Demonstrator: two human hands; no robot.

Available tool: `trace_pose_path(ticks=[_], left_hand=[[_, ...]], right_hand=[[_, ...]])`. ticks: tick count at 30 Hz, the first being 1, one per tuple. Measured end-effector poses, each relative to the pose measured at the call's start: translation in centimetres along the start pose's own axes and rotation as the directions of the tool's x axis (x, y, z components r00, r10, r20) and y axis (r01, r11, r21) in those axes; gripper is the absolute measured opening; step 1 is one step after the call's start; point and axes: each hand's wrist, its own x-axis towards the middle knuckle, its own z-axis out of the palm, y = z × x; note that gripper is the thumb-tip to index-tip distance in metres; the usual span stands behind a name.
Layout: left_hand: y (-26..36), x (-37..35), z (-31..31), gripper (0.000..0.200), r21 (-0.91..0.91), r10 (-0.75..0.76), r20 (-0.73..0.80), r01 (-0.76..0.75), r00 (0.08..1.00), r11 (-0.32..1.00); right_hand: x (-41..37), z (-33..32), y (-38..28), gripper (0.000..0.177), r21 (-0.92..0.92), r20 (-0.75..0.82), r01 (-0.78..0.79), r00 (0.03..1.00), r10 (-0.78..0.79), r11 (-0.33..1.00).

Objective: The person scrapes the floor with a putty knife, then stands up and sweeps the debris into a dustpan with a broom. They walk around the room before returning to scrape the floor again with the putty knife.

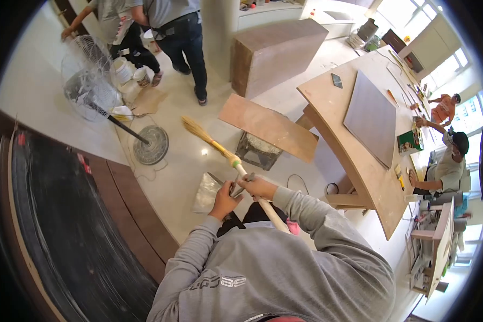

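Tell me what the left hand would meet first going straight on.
The left hand would probably meet the broom handle first, beside the right hand gripping it, though depth is unclear.

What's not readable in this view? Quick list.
All in the head view:
- Left hand: exact grip, hidden by its own fingers.
- Broom handle's near end: hidden by the torso; right hand covers part of the shaft.
- Two standing people: heads, cut off by the top edge.
- Green tin: label text, too small.
- White bucket: contents, too small.
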Motion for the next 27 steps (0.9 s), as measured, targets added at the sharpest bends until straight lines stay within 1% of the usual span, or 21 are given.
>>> trace_pose_path(ticks=[1,2,3,4,5,7,8,9,11,12,13,14,16,17,18,20,21,22,24,25,27], left_hand=[[-0.6,1.2,-0.3,0.043,-0.050,-0.008,-0.022,0.007,1.000,0.999],[-1.2,2.5,-0.6,0.043,-0.097,-0.016,-0.043,0.012,0.999,0.995],[-1.5,3.6,-0.6,0.039,-0.107,0.062,-0.157,-0.079,0.986,0.991],[-2.5,4.8,-0.7,0.039,-0.103,0.073,-0.137,-0.087,0.988,0.991],[-3.6,6.1,-0.7,0.038,-0.096,0.053,-0.171,-0.070,0.984,0.993],[-2.8,8.9,-1.7,0.032,-0.060,0.041,-0.227,-0.056,0.973,0.997],[-2.6,10.5,-2.4,0.032,-0.054,0.058,-0.209,-0.070,0.976,0.996],[-2.8,11.9,-3.2,0.030,-0.018,0.060,-0.147,-0.063,0.987,0.998],[-2.8,15.1,-5.2,0.025,0.096,0.065,-0.058,-0.059,0.996,0.994],[-2.1,17.0,-6.4,0.025,0.106,0.079,-0.046,-0.073,0.996,0.992],[-1.2,18.3,-7.9,0.023,0.122,0.031,0.007,-0.032,0.999,0.992],[-0.5,19.4,-9.7,0.021,0.141,-0.022,0.061,0.013,0.998,0.990],[0.4,22.3,-12.3,0.016,0.117,-0.044,0.050,0.038,0.998,0.992],[0.3,23.7,-13.9,0.016,0.106,-0.076,0.073,0.068,0.994,0.992],[0.5,25.2,-15.2,0.016,0.089,-0.102,0.094,0.094,0.990,0.992],[3.8,27.7,-18.2,0.017,0.112,-0.114,0.133,0.100,0.984,0.989],[5.9,28.9,-19.6,0.018,0.142,-0.138,0.161,0.115,0.977,0.983],[7.6,30.1,-20.7,0.018,0.138,-0.116,0.177,0.093,0.977,0.986],[10.6,32.7,-22.7,0.021,0.214,-0.221,0.228,0.172,0.948,0.961],[11.8,34.2,-23.4,0.021,0.220,-0.200,0.246,0.146,0.949,0.964],[13.5,37.3,-24.8,0.021,0.219,-0.128,0.340,0.054,0.932,0.974]], right_hand=[[0.5,0.2,-1.5,0.040,0.035,0.028,0.028,0.999,-0.029,0.999],[0.9,0.2,-3.0,0.040,0.051,0.015,0.028,0.999,-0.029,0.998],[1.4,-0.1,-4.5,0.041,0.058,0.027,0.012,1.000,-0.013,0.998],[2.2,-0.4,-5.6,0.043,0.066,0.037,-0.004,0.999,0.002,0.998],[4.2,-0.8,-5.6,0.045,0.076,0.056,0.035,0.998,-0.039,0.997],[6.1,-2.0,-7.3,0.045,0.097,0.054,0.029,0.998,-0.034,0.995],[7.0,-2.7,-8.2,0.045,0.100,0.074,0.018,0.997,-0.026,0.995],[7.8,-3.5,-9.1,0.039,0.178,0.094,0.023,0.995,-0.040,0.984],[9.1,-5.1,-10.6,0.038,0.257,0.110,0.016,0.993,-0.045,0.966],[9.7,-6.2,-11.8,0.041,0.314,0.139,-0.003,0.989,-0.043,0.949],[9.3,-7.8,-13.3,0.055,0.311,0.153,-0.045,0.988,-0.003,0.949],[10.4,-9.2,-13.5,0.055,0.331,0.150,-0.041,0.989,-0.010,0.943],[12.4,-12.6,-13.5,0.061,0.510,0.176,-0.024,0.981,-0.077,0.860],[13.0,-14.6,-13.8,0.064,0.540,0.210,-0.070,0.976,-0.053,0.839],[12.8,-16.3,-14.2,0.064,0.546,0.198,-0.064,0.979,-0.054,0.835],[11.1,-19.7,-15.9,0.075,0.766,0.278,-0.177,0.958,-0.069,0.617],[9.0,-21.2,-17.5,0.073,0.838,0.275,-0.205,0.959,-0.066,0.506],[8.1,-22.8,-17.9,0.073,0.845,0.250,-0.182,0.966,-0.071,0.502],[6.7,-25.4,-18.0,0.071,0.940,0.320,-0.298,0.939,-0.125,0.168],[5.8,-26.3,-18.2,0.071,0.949,0.295,-0.273,0.946,-0.137,0.157],[4.6,-27.0,-18.4,0.037,0.985,0.165,-0.160,0.984,-0.070,0.072]])
